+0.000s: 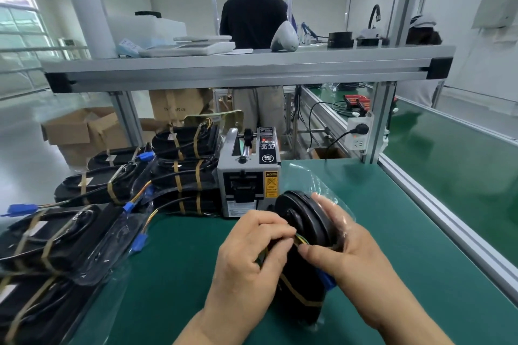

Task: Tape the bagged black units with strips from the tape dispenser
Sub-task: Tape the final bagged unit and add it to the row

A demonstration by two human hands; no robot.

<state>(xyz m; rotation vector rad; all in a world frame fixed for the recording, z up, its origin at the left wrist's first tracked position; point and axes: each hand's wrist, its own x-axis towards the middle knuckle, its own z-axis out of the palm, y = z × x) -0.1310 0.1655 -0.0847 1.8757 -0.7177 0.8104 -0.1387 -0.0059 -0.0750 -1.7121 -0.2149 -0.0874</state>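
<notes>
1. The green bench mat (392, 232) fills the lower right. An aluminium-framed shelf (246, 70) crosses above it, and a person in a black shirt (253, 14) stands behind the shelf, back turned.
2. Cardboard boxes (84, 131) sit on the floor beyond the bench. One reads "40 CM"; the rest of its print is blurred.
3. A pile of taped units (70, 241) covers the bench's left side. Each is black, sealed in a clear bag and bound with two brownish tape bands, and blue plugs on thin leads stick out.
4. The grey tape dispenser (248, 176) stands mid-bench, right against the pile. A round black badge reads "SEMI". Its yellow warning label and white panel are too small to read.
5. The bagged black unit (305, 218) is held on edge just in front of the dispenser. Its ribbed, rounded end points away, and the clear bag (322, 185) crinkles loosely past it. One brownish band wraps its near end.
6. The right hand (356, 255) wraps the unit through the bag, thumb pressed on its side.
7. The left hand (246, 249) has its fingers curled, pinching a thin yellowish strand on the unit; I cannot tell whether it is wire or tape.
8. A blue connector (326, 280) shows beneath the right palm.
</notes>
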